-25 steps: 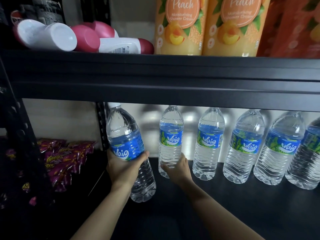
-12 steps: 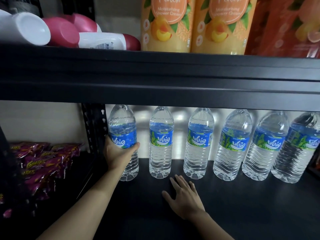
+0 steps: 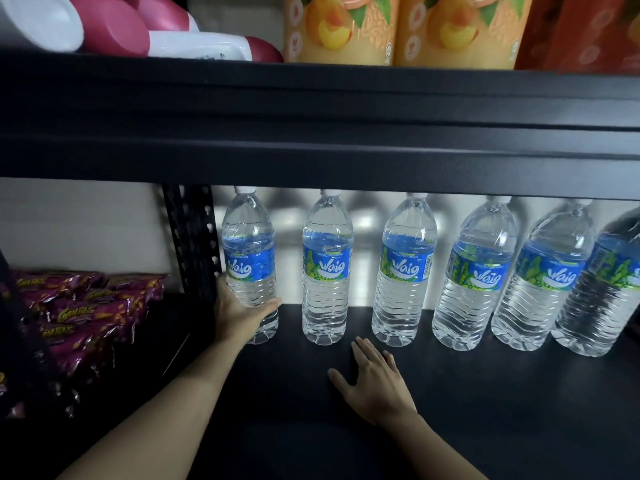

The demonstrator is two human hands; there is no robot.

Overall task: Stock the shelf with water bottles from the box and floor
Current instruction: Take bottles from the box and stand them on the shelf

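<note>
Six water bottles stand upright in one row along the back edge of the black shelf (image 3: pixel 485 393). Each is filled with clear water and wears a blue "Waig" label. Their white caps are partly hidden behind the front beam of the upper shelf (image 3: pixel 311 133), which leaves little headroom.

The leftmost bottle (image 3: pixel 249 251) sits at the back-left corner, just beside the perforated upright post (image 3: pixel 192 237). The left grip (image 3: pixel 239 315) grasps its lower body, with the thumb across the front. The second bottle (image 3: pixel 327 271) and third bottle (image 3: pixel 405 271) stand apart with narrow gaps. The three bottles further right (image 3: pixel 543 278) crowd closer together toward the right edge.

The right grip (image 3: pixel 375 382) is released and lies flat on the shelf with its fingers straight, in front of the second and third bottles. It touches neither. A broad band of dark board runs between the row and the front edge.

Past the post on the left lie purple snack packets (image 3: pixel 90 313). The upper shelf carries peach shower cream bottles (image 3: pixel 341 29) and toppled white-and-pink bottles (image 3: pixel 114 26).
</note>
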